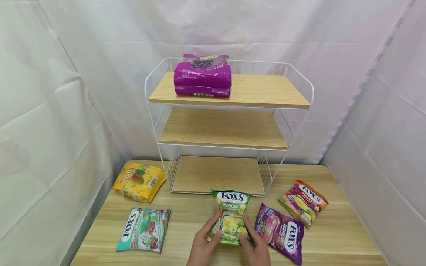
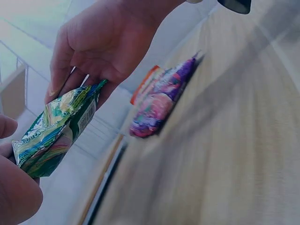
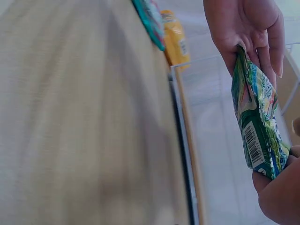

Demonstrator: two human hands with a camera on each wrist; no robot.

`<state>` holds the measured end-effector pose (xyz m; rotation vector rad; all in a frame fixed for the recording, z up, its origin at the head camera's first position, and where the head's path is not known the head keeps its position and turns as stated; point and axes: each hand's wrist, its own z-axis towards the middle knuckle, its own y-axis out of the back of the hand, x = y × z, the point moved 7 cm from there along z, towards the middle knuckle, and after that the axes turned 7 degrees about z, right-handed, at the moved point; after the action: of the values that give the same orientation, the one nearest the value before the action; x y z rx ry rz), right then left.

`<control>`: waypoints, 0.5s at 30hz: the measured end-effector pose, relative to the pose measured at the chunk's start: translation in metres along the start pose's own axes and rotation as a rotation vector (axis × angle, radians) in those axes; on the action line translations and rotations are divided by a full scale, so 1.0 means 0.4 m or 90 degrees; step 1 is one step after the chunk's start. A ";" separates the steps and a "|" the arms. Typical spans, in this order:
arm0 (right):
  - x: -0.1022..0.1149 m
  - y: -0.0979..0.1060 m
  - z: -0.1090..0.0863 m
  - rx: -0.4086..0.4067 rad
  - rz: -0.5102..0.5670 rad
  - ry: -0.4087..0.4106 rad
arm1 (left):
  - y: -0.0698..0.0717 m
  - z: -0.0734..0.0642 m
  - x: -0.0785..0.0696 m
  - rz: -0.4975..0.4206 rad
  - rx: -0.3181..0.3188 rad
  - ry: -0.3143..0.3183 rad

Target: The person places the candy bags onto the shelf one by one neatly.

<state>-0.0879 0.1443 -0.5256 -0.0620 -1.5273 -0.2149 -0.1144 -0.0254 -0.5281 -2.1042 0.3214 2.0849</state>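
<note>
From the head view, the left hand (image 1: pixel 203 238) and right hand (image 1: pixel 256 245) are gripping opposite sides of a green Spring Tea candy bag (image 1: pixel 231 221), thumbs pressing its front. Right of the hands, a purple Berries bag (image 1: pixel 281 232) is lying close by, with a red-orange Fruits bag (image 1: pixel 304 201) just beyond it. Left of the hands, a teal Mint Blossom bag (image 1: pixel 144 229) is lying nearer than a yellow bag (image 1: pixel 139 181). Ahead, a three-tier rack (image 1: pixel 223 127) is holding a magenta bag (image 1: pixel 203 77) on top. From the left wrist, the green bag is hanging between both hands, above the wooden table (image 2: pixel 234 140). From the right wrist, its barcode is showing between the hands.
</note>
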 end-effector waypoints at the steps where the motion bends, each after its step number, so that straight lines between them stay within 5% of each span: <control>1: 0.014 0.001 0.000 0.002 0.006 0.016 | 0.000 0.000 -0.012 0.005 -0.001 -0.012; 9: 0.114 0.006 0.004 0.028 0.020 0.137 | -0.002 0.004 -0.099 0.020 0.003 -0.098; 15: 0.168 0.018 0.015 0.065 0.032 0.197 | -0.008 0.014 -0.163 0.011 -0.002 -0.212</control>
<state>-0.0905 0.1456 -0.4580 0.0138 -1.2245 -0.0999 -0.1193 -0.0184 -0.4631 -1.7173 0.2898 2.3939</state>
